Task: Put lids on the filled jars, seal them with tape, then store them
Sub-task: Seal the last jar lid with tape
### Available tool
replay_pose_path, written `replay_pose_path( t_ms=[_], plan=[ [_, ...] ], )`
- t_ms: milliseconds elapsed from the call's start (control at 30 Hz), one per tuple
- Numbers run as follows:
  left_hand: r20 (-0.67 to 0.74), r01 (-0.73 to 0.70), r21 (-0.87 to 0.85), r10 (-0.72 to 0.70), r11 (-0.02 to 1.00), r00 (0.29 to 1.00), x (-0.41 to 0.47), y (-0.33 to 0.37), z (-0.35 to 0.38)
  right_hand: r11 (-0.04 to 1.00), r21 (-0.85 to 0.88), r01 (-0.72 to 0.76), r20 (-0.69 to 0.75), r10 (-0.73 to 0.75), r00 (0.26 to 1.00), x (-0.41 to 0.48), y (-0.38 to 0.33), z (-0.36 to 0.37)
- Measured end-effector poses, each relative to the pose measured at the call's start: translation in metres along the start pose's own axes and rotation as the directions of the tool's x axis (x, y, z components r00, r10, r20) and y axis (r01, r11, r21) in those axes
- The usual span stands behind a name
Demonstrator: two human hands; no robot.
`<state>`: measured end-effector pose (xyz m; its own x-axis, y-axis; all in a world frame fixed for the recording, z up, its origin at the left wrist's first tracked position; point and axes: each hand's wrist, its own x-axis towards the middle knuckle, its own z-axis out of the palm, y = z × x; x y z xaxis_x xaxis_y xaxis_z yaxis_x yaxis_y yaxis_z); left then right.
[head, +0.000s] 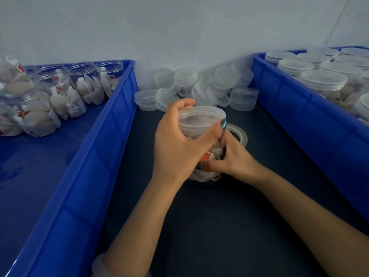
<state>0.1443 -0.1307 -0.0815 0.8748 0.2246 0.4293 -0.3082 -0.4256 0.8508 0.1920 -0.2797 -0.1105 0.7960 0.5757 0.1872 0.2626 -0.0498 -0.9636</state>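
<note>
A filled clear jar (pixel 205 172) stands on the dark table between two blue bins. My left hand (pixel 179 144) grips a translucent lid (pixel 199 120) sitting on the jar's mouth, fingers curled around its rim. My right hand (pixel 231 156) wraps the jar's body from the right side. A roll of clear tape (pixel 240 134) lies flat just behind the jar, partly hidden by my right hand. Loose lids (pixel 199 86) are heaped at the back by the wall.
The left blue bin (pixel 111 124) holds several open filled jars (pixel 65 90). The right blue bin (pixel 299 108) holds several lidded jars (pixel 323 80). A white wall closes the back. Dark table surface (pixel 219 226) runs between the bins.
</note>
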Motion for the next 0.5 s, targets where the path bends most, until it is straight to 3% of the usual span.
replay_pose_path(
  t_ms=[67,167,233,300,400,500],
  plan=[
    [0.053,0.09,-0.182,-0.082,0.979,0.995,0.003,0.0,-0.002,0.983,0.164,-0.083,0.124,0.063,0.99,-0.001,-0.006,-0.002],
    [0.158,0.231,-0.39,-0.183,0.891,0.97,0.008,-0.002,-0.009,0.874,0.44,-0.209,0.277,0.089,0.957,-0.004,-0.009,0.0],
    [0.24,0.274,-0.428,-0.184,0.861,0.953,0.009,-0.002,-0.016,0.781,0.571,-0.253,0.299,0.089,0.95,-0.005,-0.009,-0.001],
    [0.265,0.256,-0.423,-0.151,0.869,0.952,0.009,-0.002,-0.019,0.76,0.604,-0.239,0.274,0.084,0.958,-0.006,-0.009,-0.003],
    [0.223,0.243,-0.468,-0.153,0.849,0.963,0.011,-0.002,-0.021,0.861,0.476,-0.177,0.161,0.113,0.981,-0.003,-0.014,0.0],
    [0.155,0.226,-0.435,-0.175,0.872,0.972,0.015,-0.004,-0.024,0.999,0.002,-0.042,-0.148,0.041,0.988,-0.002,-0.018,0.004]
  ],
)
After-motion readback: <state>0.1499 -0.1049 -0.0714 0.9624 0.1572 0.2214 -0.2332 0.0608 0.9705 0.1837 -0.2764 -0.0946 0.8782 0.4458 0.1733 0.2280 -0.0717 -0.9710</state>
